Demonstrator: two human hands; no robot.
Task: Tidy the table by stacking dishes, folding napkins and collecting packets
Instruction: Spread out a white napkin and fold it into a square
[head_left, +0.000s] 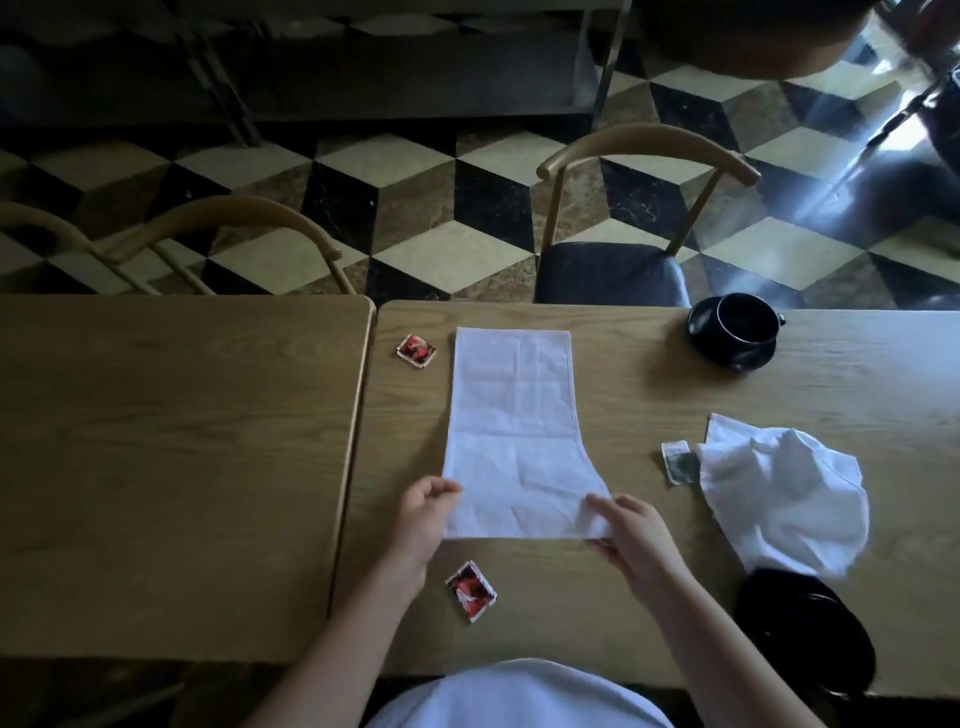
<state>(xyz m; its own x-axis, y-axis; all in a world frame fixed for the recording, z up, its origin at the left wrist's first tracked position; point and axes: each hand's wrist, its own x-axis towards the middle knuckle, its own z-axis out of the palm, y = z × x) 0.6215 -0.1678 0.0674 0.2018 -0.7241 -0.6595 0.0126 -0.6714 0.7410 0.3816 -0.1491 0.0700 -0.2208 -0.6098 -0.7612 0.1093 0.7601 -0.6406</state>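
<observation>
Wooden table (597, 395): left hand (423, 512), right hand (631, 530) each pinch near corner of flat white napkin (514, 431).

White napkin (511, 436) folded long, crumpled napkin (784, 493) right, two red packets (416, 351) (471, 591), perhaps a grey one (679, 462)

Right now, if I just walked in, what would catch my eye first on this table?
The long white napkin lying flat mid-table, with the left hand and right hand pinching its near corners. Then the crumpled napkin to its right, and the black cup on a saucer at the far edge.
</observation>
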